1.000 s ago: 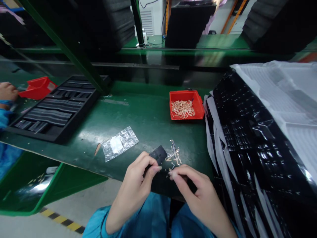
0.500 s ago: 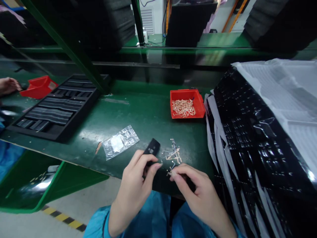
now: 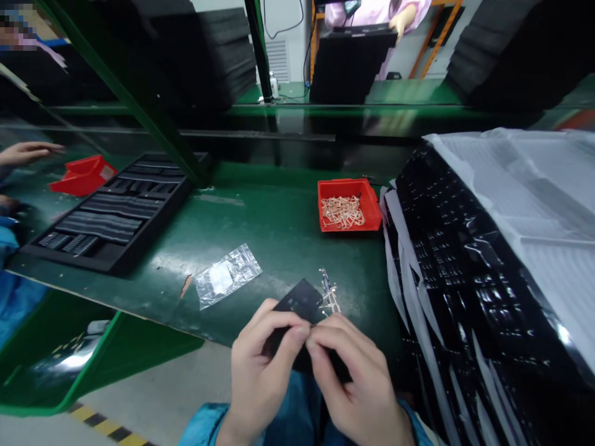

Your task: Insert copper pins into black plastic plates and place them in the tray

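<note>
My left hand [image 3: 267,356] is closed around a flat black rectangular piece [image 3: 301,297], whose far end sticks out past the fingers. Right against it, my right hand [image 3: 351,365] pinches at the near edge of that piece; whatever its fingertips hold is too small and covered to make out. Just beyond my hands, a small loose pile of thin metallic strips [image 3: 330,296] lies on the green table [image 3: 274,214]. To the left of them is a clear zip bag [image 3: 237,266] with a white label.
A red bin [image 3: 348,228] holds many similar strips. Black foam trays [image 3: 111,214] lie at left, near a co-worker's hand [image 3: 32,152] and another red bin [image 3: 86,176]. Plastic-wrapped black stacks [image 3: 446,260] rise at right. A green tub [image 3: 106,365] stands below the table edge.
My hands have come together at the black piece, which now shows its flat face. The right hand has moved left from the strip pile. Across the table, a person has come into view.
</note>
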### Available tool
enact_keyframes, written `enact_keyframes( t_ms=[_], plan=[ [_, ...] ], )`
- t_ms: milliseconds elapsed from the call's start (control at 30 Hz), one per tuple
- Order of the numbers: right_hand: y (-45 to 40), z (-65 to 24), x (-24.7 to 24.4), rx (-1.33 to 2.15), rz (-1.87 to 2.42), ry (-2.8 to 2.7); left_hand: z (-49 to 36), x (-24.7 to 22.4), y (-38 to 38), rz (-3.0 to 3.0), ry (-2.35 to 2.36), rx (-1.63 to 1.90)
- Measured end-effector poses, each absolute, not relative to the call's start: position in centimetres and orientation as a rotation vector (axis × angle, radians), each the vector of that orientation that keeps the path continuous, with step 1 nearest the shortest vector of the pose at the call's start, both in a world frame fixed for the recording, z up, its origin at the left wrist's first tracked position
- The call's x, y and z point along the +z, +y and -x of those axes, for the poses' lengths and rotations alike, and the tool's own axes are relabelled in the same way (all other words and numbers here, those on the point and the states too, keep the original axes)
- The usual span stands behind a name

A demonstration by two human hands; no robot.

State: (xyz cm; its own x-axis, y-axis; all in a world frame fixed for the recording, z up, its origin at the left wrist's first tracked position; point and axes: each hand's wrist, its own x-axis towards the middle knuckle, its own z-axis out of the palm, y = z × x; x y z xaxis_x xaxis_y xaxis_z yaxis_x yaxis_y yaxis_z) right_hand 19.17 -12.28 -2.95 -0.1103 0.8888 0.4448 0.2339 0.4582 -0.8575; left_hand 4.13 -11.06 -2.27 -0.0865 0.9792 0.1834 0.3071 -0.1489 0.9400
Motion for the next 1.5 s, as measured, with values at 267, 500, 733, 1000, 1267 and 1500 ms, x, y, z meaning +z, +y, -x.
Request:
enact_keyframes(
  t_ms=[267, 500, 733, 1000, 1267, 1500],
  plan=[
    [-5.5, -20.3, -2.8, 0.397, 1.197, -1.343, 0.1, -0.6, -5.0, -1.15, 1.485, 2.395],
    [-6.2, -19.8, -4.6, 1.269, 1.257, -1.135, -1.9, -2.7, -5.0, -1.677, 1.515, 2.244],
    [-10.1, -18.7, -3.3, 2.008, 0.724, -0.657, -1.8, -4.6, -6.7, -2.203, 1.522, 1.825],
    [-9.5, -19.4, -3.5, 1.539, 1.011, -0.777, -1.6, -3.6, -7.8, -1.98, 1.322, 1.453],
    [-10.0, -20.7, -2.5, 0.897, 1.284, -1.255, -2.8, -2.5, -8.4, -1.486, 1.294, 1.148],
    [-9.6, -20.7, -1.6, 0.919, 1.301, -1.374, -2.8, -1.2, -8.5, -1.675, 1.358, 1.128]
  ],
)
